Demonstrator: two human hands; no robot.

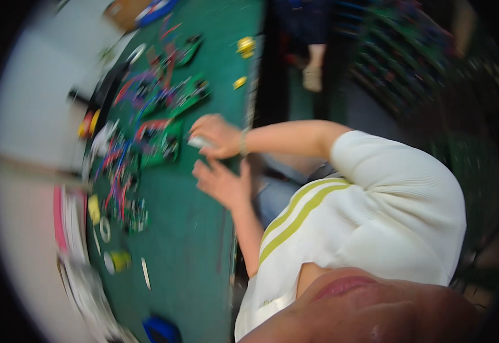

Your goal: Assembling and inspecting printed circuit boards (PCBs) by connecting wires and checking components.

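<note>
My right hand point(221, 136), with a band at its wrist, is above the green tabletop point(184, 246) near its edge. Its fingers are closed on a small white object point(200, 142), too blurred to name. Just below it in the picture, my left hand point(224, 184) has its fingers spread and holds nothing. Nearest to both hands is a green circuit board point(166, 147) with wires attached. More wired circuit boards point(189, 96) lie beyond it in a row, tangled with red, blue and purple wires. Motion smears the hands and the boards.
Yellow pieces point(245, 47) lie near the table's edge. A yellow-green roll point(116, 261), a white ring point(105, 230), a pale stick point(146, 273) and a blue object point(161, 330) lie elsewhere on it. A rack of green boards point(398, 63) and another person's foot point(312, 77) are beyond the edge.
</note>
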